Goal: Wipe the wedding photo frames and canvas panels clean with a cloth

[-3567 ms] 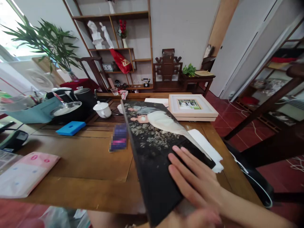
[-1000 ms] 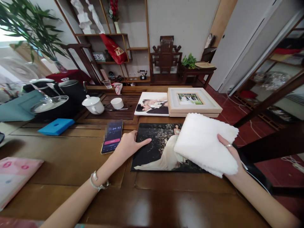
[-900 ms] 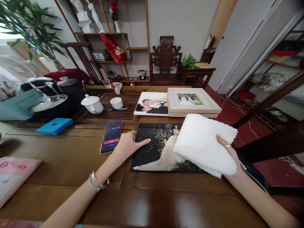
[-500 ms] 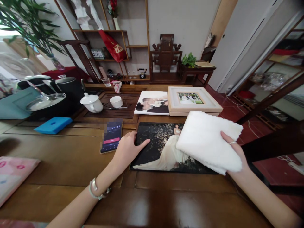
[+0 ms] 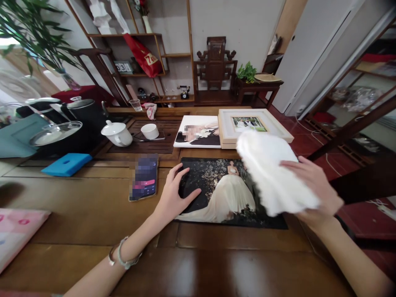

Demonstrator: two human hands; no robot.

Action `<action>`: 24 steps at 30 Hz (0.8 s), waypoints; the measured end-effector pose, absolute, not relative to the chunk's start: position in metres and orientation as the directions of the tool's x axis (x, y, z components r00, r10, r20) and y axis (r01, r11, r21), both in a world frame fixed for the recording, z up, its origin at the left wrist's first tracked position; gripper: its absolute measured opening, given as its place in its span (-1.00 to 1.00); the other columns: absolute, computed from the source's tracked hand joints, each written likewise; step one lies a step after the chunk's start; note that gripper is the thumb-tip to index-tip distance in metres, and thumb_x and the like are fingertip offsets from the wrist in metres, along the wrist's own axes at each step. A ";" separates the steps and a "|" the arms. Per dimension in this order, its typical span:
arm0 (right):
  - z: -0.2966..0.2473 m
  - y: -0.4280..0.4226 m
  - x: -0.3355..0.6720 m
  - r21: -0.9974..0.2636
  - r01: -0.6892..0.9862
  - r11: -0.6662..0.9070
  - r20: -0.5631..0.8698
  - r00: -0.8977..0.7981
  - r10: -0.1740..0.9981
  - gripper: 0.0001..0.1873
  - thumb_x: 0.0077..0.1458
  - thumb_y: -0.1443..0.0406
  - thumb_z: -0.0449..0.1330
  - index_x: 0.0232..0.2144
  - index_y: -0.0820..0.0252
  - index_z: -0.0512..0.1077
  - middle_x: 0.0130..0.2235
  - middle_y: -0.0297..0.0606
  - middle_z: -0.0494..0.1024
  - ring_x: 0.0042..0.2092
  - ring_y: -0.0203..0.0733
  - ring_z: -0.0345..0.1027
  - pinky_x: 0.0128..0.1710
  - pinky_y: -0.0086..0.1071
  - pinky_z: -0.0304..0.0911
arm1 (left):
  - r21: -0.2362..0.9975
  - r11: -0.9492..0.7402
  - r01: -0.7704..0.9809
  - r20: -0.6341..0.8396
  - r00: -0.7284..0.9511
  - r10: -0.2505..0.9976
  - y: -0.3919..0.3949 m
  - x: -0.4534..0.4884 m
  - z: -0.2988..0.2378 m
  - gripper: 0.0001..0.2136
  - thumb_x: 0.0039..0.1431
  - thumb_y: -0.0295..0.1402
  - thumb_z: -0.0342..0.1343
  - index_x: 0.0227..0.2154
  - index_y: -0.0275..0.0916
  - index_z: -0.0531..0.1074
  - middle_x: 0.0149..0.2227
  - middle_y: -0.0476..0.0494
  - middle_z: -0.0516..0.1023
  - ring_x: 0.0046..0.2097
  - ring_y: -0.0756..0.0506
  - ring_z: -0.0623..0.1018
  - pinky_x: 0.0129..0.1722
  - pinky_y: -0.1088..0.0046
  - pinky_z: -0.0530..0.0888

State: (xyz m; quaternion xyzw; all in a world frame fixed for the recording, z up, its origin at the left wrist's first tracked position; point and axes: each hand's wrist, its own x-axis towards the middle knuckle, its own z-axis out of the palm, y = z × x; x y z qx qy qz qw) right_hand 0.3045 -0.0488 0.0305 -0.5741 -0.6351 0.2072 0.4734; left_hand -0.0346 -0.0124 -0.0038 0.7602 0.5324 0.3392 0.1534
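A dark photo print (image 5: 213,194) of a figure in a long white gown lies flat on the wooden table. My left hand (image 5: 176,192) rests on its left edge with the fingers spread. Over the print's right part, my right hand (image 5: 315,189) grips a folded white cloth (image 5: 272,173), which is blurred by motion and hides the print's upper right corner. Left of my left hand lies a phone (image 5: 144,177) with a lit screen.
Behind the print are a white-edged photo panel (image 5: 198,142) and a pale wooden picture frame (image 5: 227,140). A lidded white cup (image 5: 117,133), a small white bowl (image 5: 149,131), a blue block (image 5: 66,164) and a dark kettle (image 5: 83,111) stand to the left.
My right hand has tilted and swung the cloth, uncovering more of the print's lower right. My left hand's fingers have spread wider on the print's left edge.
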 end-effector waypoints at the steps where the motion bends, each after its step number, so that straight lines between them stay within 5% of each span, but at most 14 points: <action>1: 0.028 -0.049 0.305 -0.703 0.612 0.363 0.435 -0.033 0.900 -0.62 -0.17 0.34 0.28 -0.20 -0.02 0.50 -0.02 -0.25 0.57 0.20 0.16 0.23 0.30 0.18 -0.18 | 0.595 -0.402 0.696 0.352 0.225 0.909 -0.013 -0.035 -0.003 -0.49 0.09 -0.19 0.23 0.10 -0.14 0.28 0.29 -0.28 0.13 0.30 -0.32 0.21 0.25 -0.01 0.24; 3: 0.025 -0.047 0.302 -0.461 0.679 0.572 0.527 -0.310 0.791 -0.57 -0.13 0.42 0.20 -0.13 0.05 0.47 0.02 -0.18 0.55 0.18 0.14 0.26 0.27 0.22 -0.13 | 0.594 -0.442 0.672 0.353 0.275 0.894 -0.014 -0.036 -0.001 -0.48 0.11 -0.22 0.23 0.12 -0.12 0.27 0.34 -0.27 0.05 0.33 -0.32 0.15 0.27 -0.03 0.20; 6: 0.018 -0.043 0.292 -0.211 0.694 0.688 0.461 -0.550 0.696 -0.57 -0.06 0.52 0.08 -0.09 0.19 0.38 0.17 0.02 0.38 0.26 0.09 0.13 0.24 0.16 0.00 | 0.596 -0.507 0.623 0.342 0.374 0.862 -0.014 -0.038 0.000 -0.48 0.13 -0.26 0.21 0.15 -0.12 0.26 0.32 -0.26 0.13 0.34 -0.29 0.16 0.28 -0.02 0.18; 11: 0.011 -0.042 0.287 -0.170 0.736 0.655 0.397 -0.557 0.729 -0.61 -0.02 0.50 0.08 -0.09 0.21 0.31 0.19 0.05 0.35 0.30 0.06 0.06 0.24 0.13 0.02 | 0.609 -0.535 0.586 0.329 0.428 0.842 -0.012 -0.039 -0.002 -0.52 0.13 -0.25 0.21 0.12 -0.13 0.32 0.27 -0.24 0.26 0.34 -0.29 0.16 0.29 -0.03 0.17; 15: 0.017 -0.043 0.290 -0.156 0.770 0.619 0.355 -0.541 0.762 -0.39 -0.12 0.53 0.02 0.06 0.23 0.28 0.18 0.00 0.38 0.27 0.04 0.12 0.22 0.10 0.08 | 0.660 -0.484 0.575 0.337 0.349 0.875 -0.012 -0.036 -0.004 -0.49 0.07 -0.23 0.27 0.09 -0.18 0.36 0.25 -0.26 0.31 0.30 -0.27 0.27 0.27 0.04 0.24; 18: 0.026 -0.040 0.289 -0.130 0.812 0.569 0.300 -0.514 0.803 -0.23 -0.20 0.52 -0.01 0.16 0.24 0.24 0.17 -0.02 0.40 0.24 0.05 0.18 0.18 0.07 0.16 | 0.681 -0.454 0.574 0.355 0.284 0.891 -0.011 -0.036 -0.005 -0.62 0.17 -0.27 0.16 0.06 -0.16 0.39 0.23 -0.21 0.34 0.28 -0.22 0.31 0.26 0.08 0.26; 24: 0.021 -0.027 0.286 -0.154 0.877 0.455 0.330 -0.389 0.860 -0.27 -0.16 0.50 0.01 0.16 0.32 0.26 0.16 0.06 0.40 0.18 0.10 0.26 0.16 0.05 0.21 | 0.686 -0.425 0.591 0.351 0.243 0.904 -0.005 -0.040 -0.008 -0.71 0.29 -0.35 -0.04 0.00 -0.19 0.46 0.21 -0.21 0.37 0.26 -0.18 0.33 0.27 0.11 0.25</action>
